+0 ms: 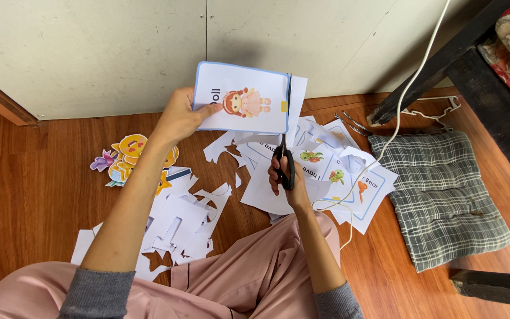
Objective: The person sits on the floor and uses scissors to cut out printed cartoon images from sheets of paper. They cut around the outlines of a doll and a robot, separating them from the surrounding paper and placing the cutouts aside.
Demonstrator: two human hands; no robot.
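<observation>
Head view: one person sits on a wooden floor (pixel 42 177), cutting paper.
Left hand (pixel 178 115): grips the picture card (pixel 242 97) at its 9 o'clock edge, thumb on the face; card is held up, clear of the floor.
Right hand (pixel 285 177): closed through the handles of the black scissors (pixel 286 155), blades pointing to 12 o'clock, running up the card's 3 o'clock border.
Cut quality: the blade appears to follow the blue border; judged best kept just outside it, card turned rather than the scissors.
Offcuts (pixel 178 227): white scraps at 7 o'clock.
Uncut sheets (pixel 349 177): beneath the right hand.
Cushion (pixel 438 198): checked, at 3 o'clock.
</observation>
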